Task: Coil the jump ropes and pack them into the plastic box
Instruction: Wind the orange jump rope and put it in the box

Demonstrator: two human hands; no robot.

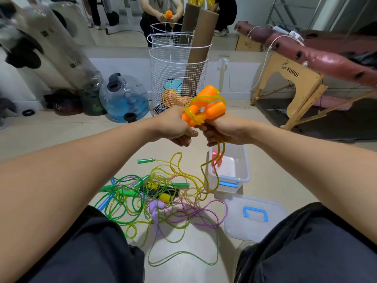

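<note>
- head view, centre of the frame: the left hand [177, 127] and the right hand [222, 131] both grip the orange jump rope handles [206, 107], with yellow cord [219, 154] wound round them and trailing down.
- lower centre: a tangle of jump ropes [155, 199], green, purple and yellow, lies on the pale tiled floor [61, 127].
- right of centre: the open plastic box [242, 166] stands on the floor with something pink inside; its lid [255, 215] lies just below it.
- upper centre: a white wire basket [175, 78] holds cardboard tubes [202, 37] before a mirror.
- upper right: a folding massage table [302, 78].
- upper left: a clear water bag [124, 97].
</note>
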